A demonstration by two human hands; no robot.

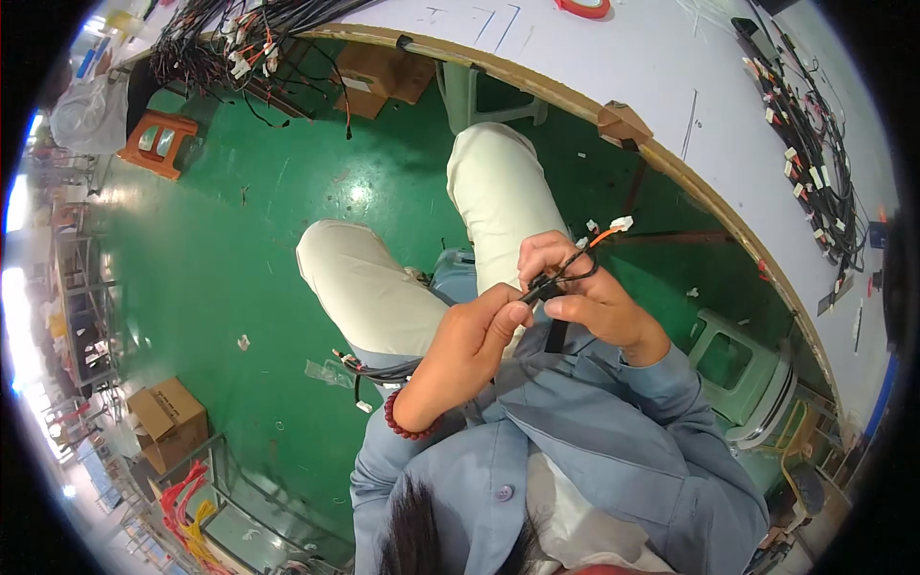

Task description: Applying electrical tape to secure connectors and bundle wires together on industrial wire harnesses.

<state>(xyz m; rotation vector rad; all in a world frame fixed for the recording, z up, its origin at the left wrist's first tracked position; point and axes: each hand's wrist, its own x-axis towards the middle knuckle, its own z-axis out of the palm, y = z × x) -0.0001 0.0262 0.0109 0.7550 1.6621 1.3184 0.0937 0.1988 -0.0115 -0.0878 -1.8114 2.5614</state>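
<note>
A black wire harness [548,287] is stretched between my two hands above my lap. Its loose end fans out past my right fingers into a black loop and an orange wire, tipped with a white connector [622,223]. My left hand [471,335] is closed, pinching the black cable between thumb and fingers. My right hand [596,299] is also closed on the harness, with fingers curled around the spot where the wires branch. Across my lap, under my left forearm, lies a black cable bundle [388,371] with small connectors at its end.
A white worktable [585,57] curves around the front and right, carrying a heap of harnesses [230,43] at far left and another bundle [810,158] at right. Stools, an orange one [158,144] and a green one [738,369], and a cardboard box [168,422] stand on the green floor.
</note>
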